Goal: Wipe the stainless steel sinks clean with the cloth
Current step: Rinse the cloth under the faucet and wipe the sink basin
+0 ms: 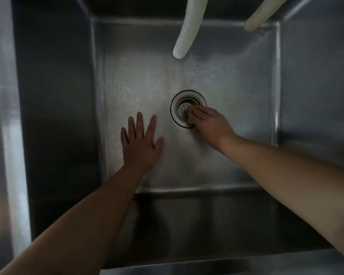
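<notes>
The left hand (140,142) lies flat, fingers spread and straight, on the floor of the sink (236,163), holding nothing; just right of it the right hand (211,124) curls over a yellowish cloth (193,114) and presses it on the right edge of the drain strainer (184,109). The wipe seems mid-way: the floor around the hands looks wet and streaked, and the walls look dull, probably not yet done. Farther off, two pale hoses (189,26) hang over the far wall.

Two pale hoses hang in from the top edge: one white hose (187,30) at 12 o'clock, a cream hose (262,16) at 1 o'clock, well apart.
</notes>
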